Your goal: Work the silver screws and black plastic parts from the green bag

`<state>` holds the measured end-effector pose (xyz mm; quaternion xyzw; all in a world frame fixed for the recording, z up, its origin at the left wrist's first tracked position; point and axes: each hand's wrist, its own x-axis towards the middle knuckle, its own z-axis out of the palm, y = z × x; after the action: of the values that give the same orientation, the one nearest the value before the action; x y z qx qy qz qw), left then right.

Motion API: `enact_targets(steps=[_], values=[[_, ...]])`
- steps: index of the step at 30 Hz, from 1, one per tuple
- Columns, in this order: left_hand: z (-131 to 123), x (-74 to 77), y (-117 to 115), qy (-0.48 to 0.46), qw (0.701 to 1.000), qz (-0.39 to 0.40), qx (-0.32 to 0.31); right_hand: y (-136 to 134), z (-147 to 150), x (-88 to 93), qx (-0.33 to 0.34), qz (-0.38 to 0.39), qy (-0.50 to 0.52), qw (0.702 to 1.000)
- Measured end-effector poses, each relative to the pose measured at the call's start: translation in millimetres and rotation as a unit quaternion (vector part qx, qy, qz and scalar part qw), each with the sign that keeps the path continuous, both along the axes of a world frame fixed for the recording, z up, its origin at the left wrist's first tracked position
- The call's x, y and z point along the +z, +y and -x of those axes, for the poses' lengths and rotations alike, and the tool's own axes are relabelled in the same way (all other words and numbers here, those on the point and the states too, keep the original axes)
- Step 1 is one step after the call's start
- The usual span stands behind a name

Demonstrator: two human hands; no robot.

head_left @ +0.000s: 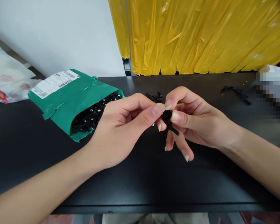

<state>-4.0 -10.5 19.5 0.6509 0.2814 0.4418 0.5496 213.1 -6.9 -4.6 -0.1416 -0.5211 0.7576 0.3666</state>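
A small black piece [167,117] with a short rod-like end is held between my two hands above the table; its exact kind is hard to make out. My left hand [126,127] pinches at its upper left side with thumb and forefinger. From the other side, my right hand [198,119] grips it with thumb and forefinger, its lower fingers spread beneath. Fingertips cover much of the piece. Just behind my hands lies a dark clump of similar bits [155,97]. To the left, a torn green mailer bag [77,93] lies with its mouth towards me, full of black pieces with silvery dots.
A thin black item [238,92] lies at the right on the dark table [140,186]. Beyond it is a blurred-out white object [274,84]. A whitish plastic bag [11,74] sits at far left. Yellow plastic sheeting [189,37] and a white panel [67,31] stand behind.
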Motion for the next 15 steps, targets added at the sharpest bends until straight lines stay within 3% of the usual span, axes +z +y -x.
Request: enact_targets(steps=[7, 15], values=[[-2.8, -1.6, -9.6, 0.049, 0.992, -0.061, 0.099, -2.2, 4.6, -1.1, 0.008, 0.03, 0.029, 0.999], [0.0, 2.3, -3.9, -0.036, 0.996, 0.077, -0.01, 0.2, 5.0, -3.2, 0.016, 0.015, 0.006, 1.0]])
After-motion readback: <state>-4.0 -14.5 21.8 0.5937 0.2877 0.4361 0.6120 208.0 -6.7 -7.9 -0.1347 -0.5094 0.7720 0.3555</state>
